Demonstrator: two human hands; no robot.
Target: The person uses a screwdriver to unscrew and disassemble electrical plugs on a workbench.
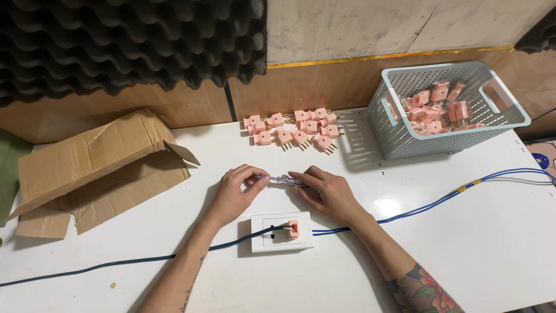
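Note:
My left hand point(234, 191) and my right hand point(327, 191) together hold a thin clear-handled test screwdriver point(282, 180) level above the white table point(452, 249), one hand at each end. Just below them lies a white wall socket plate point(272, 237) with a pink plug point(293, 229) pushed into it. A blue cable point(440, 200) runs from the plate to the right and another stretch runs off to the left. Farther back, several loose pink plugs point(295, 130) with brass pins lie in a cluster.
A pale green plastic basket point(399, 139) with several bagged pink plugs stands at the back right. An open, flattened cardboard box point(92, 168) lies at the left. Dark acoustic foam point(127, 40) and a wooden wall board close the back.

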